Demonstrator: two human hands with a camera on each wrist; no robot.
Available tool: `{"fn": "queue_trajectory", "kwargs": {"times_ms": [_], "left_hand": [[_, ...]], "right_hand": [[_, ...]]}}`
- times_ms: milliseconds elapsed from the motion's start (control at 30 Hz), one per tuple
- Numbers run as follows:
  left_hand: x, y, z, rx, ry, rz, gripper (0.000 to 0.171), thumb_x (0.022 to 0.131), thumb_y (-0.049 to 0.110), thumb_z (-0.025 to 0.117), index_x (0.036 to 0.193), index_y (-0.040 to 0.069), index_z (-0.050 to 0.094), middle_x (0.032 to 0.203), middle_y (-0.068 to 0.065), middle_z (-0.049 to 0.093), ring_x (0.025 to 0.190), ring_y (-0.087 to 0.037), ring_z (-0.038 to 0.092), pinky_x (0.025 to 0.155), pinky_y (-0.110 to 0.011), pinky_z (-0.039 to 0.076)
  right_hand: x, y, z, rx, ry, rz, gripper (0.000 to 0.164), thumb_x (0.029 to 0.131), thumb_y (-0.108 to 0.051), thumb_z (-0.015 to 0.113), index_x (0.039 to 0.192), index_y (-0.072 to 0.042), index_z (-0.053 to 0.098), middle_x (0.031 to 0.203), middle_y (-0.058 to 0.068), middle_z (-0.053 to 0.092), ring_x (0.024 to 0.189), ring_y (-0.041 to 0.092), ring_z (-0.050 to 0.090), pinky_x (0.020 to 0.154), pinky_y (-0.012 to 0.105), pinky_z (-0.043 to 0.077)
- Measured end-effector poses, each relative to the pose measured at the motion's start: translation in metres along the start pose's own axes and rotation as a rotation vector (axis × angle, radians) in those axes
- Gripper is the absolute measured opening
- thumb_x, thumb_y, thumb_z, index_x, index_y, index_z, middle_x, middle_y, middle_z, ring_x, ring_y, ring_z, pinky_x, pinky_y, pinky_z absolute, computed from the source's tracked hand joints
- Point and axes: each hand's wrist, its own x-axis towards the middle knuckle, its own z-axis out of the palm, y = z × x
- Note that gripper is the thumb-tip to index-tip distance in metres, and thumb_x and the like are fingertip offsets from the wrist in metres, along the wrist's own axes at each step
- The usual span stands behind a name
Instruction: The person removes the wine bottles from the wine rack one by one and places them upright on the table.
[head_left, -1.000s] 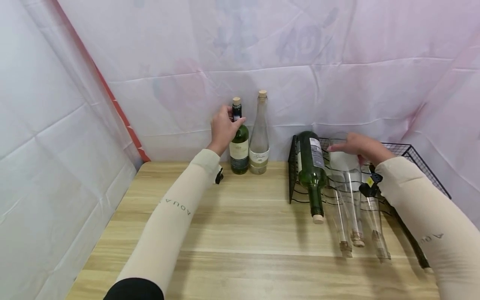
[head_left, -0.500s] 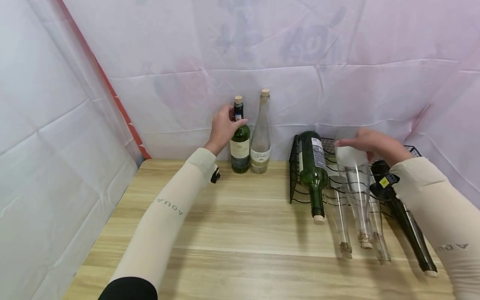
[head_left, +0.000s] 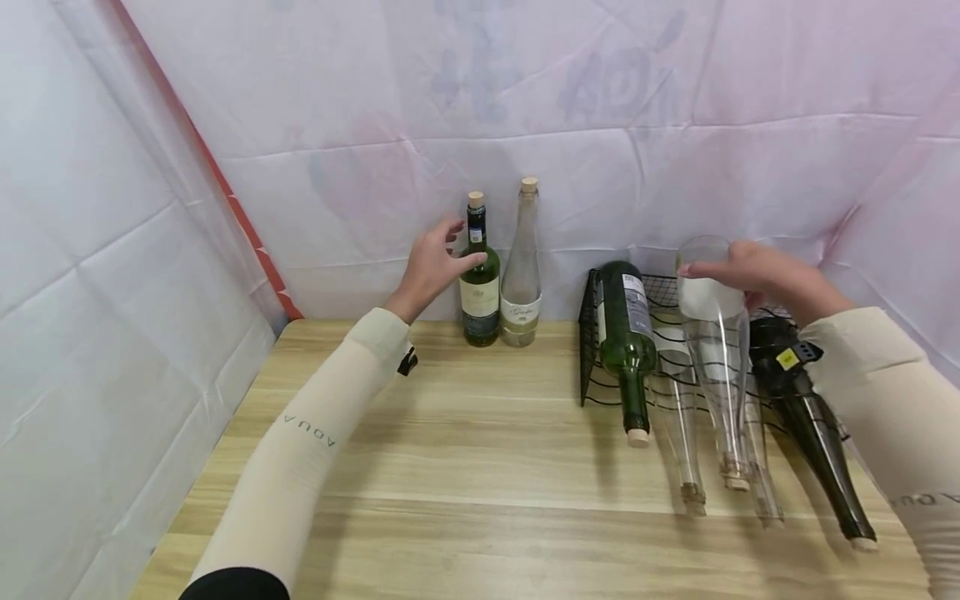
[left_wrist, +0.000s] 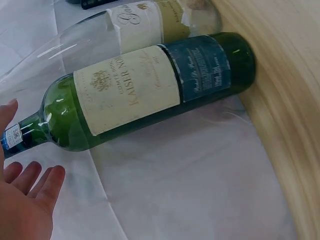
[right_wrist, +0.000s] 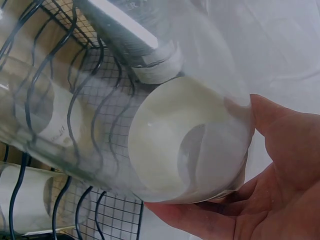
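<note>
A green wine bottle (head_left: 480,287) with a cream and dark blue label stands corked by the back cloth. My left hand (head_left: 427,271) is beside its neck, thumb and fingers spread apart around thin air. In the left wrist view the thumb overlaps the neck (left_wrist: 30,131). Right beside that bottle stands a taller clear glass bottle (head_left: 521,279) with a cork. My right hand (head_left: 776,279) grips another clear glass bottle (head_left: 712,346) near its base, neck pointing down toward me. In the right wrist view, its round base (right_wrist: 185,145) lies between thumb and fingers, above the wire rack.
The black wire rack (head_left: 584,375) stands at the right of the wooden table (head_left: 480,467). In it lie a green bottle (head_left: 626,325), clear bottles (head_left: 681,433) and a dark bottle (head_left: 813,450), their corked necks jutting forward. White cloth (head_left: 360,208) walls the back and sides.
My left hand has come off the green bottle's neck and drawn back left. My right hand has moved right and slightly up with the clear bottle, showing more of the dark bottle.
</note>
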Motion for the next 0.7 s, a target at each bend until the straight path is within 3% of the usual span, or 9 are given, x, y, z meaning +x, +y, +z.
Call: {"fn": "queue_trajectory", "kwargs": {"times_ms": [167, 367, 533, 700], "left_hand": [[-0.007, -0.002, -0.001, -0.02, -0.007, 0.008, 0.079, 0.077, 0.039, 0.078, 0.14, 0.007, 0.042, 0.138, -0.008, 0.05, 0.119, -0.023, 0.051, 0.094, -0.031, 0.047], [-0.012, -0.002, -0.006, 0.057, 0.036, 0.065, 0.086, 0.076, 0.042, 0.077, 0.143, 0.008, 0.037, 0.143, -0.006, 0.044, 0.119, -0.024, 0.05, 0.092, -0.031, 0.048], [-0.015, 0.0, -0.011, 0.088, 0.095, 0.159, 0.087, 0.076, 0.038, 0.079, 0.144, 0.006, 0.036, 0.143, -0.006, 0.043, 0.117, -0.026, 0.051, 0.091, -0.031, 0.049], [-0.019, 0.002, -0.014, 0.125, 0.149, 0.301, 0.085, 0.076, 0.036, 0.079, 0.141, 0.003, 0.038, 0.141, -0.01, 0.045, 0.117, -0.027, 0.049, 0.091, -0.031, 0.048]], "right_hand": [[-0.003, -0.004, -0.007, -0.022, 0.005, -0.008, 0.076, 0.089, -0.065, 0.048, 0.097, 0.01, 0.041, 0.083, 0.018, 0.048, 0.063, 0.028, 0.055, 0.057, 0.042, 0.055], [-0.005, -0.012, -0.014, -0.026, -0.008, -0.012, 0.075, 0.091, -0.064, 0.046, 0.097, 0.011, 0.043, 0.08, 0.015, 0.051, 0.064, 0.027, 0.055, 0.057, 0.041, 0.054], [-0.007, -0.017, -0.023, -0.028, 0.017, -0.017, 0.073, 0.091, -0.063, 0.047, 0.096, 0.011, 0.044, 0.081, 0.013, 0.052, 0.067, 0.025, 0.054, 0.058, 0.039, 0.053], [-0.009, -0.019, -0.029, -0.019, 0.023, -0.007, 0.072, 0.09, -0.065, 0.047, 0.088, 0.007, 0.052, 0.08, 0.011, 0.054, 0.068, 0.025, 0.055, 0.06, 0.039, 0.054]]}}
